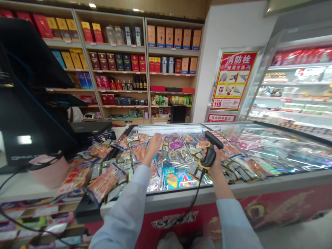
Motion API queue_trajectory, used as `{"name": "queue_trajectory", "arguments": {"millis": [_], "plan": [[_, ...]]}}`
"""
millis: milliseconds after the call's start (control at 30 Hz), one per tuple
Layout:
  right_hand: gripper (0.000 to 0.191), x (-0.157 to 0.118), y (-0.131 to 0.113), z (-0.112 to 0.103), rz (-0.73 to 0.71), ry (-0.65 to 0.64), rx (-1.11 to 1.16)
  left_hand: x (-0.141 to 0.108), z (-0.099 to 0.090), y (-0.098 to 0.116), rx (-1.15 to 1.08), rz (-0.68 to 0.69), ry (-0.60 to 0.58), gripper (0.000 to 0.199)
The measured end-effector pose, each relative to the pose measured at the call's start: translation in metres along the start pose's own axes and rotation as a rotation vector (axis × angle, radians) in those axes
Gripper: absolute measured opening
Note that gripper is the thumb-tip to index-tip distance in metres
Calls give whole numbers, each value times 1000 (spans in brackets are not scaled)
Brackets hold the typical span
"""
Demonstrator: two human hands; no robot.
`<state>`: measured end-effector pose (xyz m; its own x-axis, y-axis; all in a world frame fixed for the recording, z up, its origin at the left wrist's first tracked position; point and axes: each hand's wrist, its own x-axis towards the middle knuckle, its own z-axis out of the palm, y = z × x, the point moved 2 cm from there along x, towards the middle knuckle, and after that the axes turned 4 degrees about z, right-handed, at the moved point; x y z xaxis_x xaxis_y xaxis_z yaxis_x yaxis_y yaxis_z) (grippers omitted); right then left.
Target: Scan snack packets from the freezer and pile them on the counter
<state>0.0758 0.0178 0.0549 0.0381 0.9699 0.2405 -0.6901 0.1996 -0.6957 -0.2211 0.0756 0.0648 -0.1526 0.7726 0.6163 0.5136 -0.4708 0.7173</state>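
**Far left:** A black point-of-sale terminal stands on a white counter, with a pink object, too blurred to name, at its base. A thin black cable runs down over the counter's edge.

**Orange packets:** Clear packets of orange snack strips lie overlapping across the counter, just left of the left hand.

**Left hand:** The left hand, in a pale blue sleeve, reaches over the packets with its fingers bunched together and pointing down. It is at or touching the packets beneath it, but whether it pinches one cannot be told.

**Middle packets:** Brightly printed foil snack packets lie in a loose, overlapping heap between the two hands.

**Right hand:** The right hand has its fingers closed around the handle of a black handheld barcode scanner. The scanner is held above the packets, its head tilted forward and to the right. A black cord hangs from its base past the freezer's front.

**Freezer:** A glass-topped chest freezer carries the packets, which thin out toward its right end. Its red printed front panel faces the person.

**Background:** Wooden shelves hold boxed liquor behind the freezer. To their right are a red-and-yellow fire hydrant poster and a lit refrigerated display case.
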Motion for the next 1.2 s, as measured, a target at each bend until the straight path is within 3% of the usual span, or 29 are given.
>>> {"name": "queue_trajectory", "arguments": {"millis": [67, 167, 333, 500, 667, 933, 1200], "plan": [[35, 9, 21, 18, 61, -33, 10, -6, -8, -16, 89, 7, 92, 26], [36, 20, 57, 38, 164, -57, -15, -16, -4, -38, 220, -9, 160, 33], [37, 31, 105, 51, 332, -56, -55, -20, 9, -68, 446, -117, 94, 37], [32, 30, 120, 49, 422, -98, -36, -18, 8, -83, 539, -117, 37, 51], [33, 27, 120, 46, 421, -106, -62, -25, 13, -75, 677, -96, -10, 66], [33, 28, 117, 51, 403, -123, -89, -34, 16, -49, 793, -208, -87, 86], [33, 26, 110, 53, 319, -173, -88, -29, 8, -31, 749, -114, 45, 70]]}}
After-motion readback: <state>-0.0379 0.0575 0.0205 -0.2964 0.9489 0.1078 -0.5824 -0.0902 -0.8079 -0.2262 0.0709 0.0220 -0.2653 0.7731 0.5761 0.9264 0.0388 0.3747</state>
